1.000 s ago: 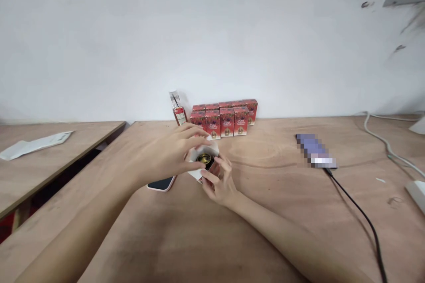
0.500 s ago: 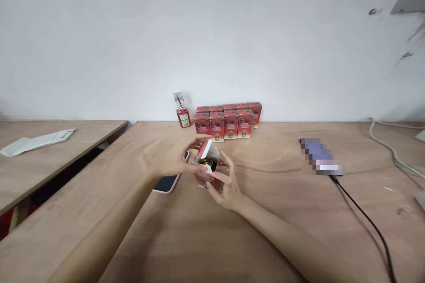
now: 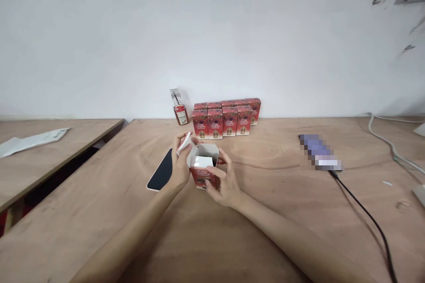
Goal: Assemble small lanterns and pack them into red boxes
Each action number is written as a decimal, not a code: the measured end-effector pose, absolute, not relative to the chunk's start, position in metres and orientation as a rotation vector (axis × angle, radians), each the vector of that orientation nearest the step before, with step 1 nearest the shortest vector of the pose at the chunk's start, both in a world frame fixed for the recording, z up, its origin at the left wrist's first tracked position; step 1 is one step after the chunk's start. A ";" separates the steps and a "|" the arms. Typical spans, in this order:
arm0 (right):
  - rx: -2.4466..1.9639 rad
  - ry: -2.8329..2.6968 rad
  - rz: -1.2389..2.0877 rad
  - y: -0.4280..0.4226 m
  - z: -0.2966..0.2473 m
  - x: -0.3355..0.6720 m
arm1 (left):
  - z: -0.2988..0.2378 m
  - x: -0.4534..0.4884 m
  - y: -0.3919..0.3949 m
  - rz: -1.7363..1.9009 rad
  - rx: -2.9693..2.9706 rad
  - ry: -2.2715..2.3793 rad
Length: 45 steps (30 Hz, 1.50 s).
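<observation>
- Head view: the open red box (image 3: 199, 177) is near the middle, in front of more red boxes (image 3: 229, 123).
- The left hand (image 3: 179, 166) has its grip pinching the lid (image 3: 183, 143).
- The right hand (image 3: 226, 185) has its grip pressed around the box's side.
- A dark phone (image 3: 161, 173) lies on the surface (image 3: 279, 154), beside the left hand.

Left hand (image 3: 182, 166) now tipping lid (image 3: 183, 143) outward, away from right hand (image 3: 226, 182); white flap (image 3: 202, 162) between both hands partly covering box (image 3: 202, 178).
</observation>
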State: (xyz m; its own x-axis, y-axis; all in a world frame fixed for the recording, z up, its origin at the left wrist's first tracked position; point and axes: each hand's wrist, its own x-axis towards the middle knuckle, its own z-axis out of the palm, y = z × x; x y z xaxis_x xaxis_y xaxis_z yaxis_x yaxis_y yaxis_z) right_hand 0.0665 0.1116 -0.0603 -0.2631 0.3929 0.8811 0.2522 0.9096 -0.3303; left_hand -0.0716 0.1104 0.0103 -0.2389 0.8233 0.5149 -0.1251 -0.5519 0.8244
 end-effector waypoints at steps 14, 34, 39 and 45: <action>-0.438 -1.818 0.231 0.114 -0.062 0.068 | 0.023 -0.083 0.101 1.322 2.335 0.975; -0.496 -1.797 0.296 0.115 -0.066 0.065 | 0.043 -0.083 0.098 0.973 2.273 1.083; -0.485 -1.797 0.299 0.115 -0.067 0.065 | 0.045 -0.084 0.099 0.903 2.344 1.077; -0.566 -1.798 0.411 0.117 -0.072 0.066 | 0.048 -0.084 0.094 0.645 2.579 1.240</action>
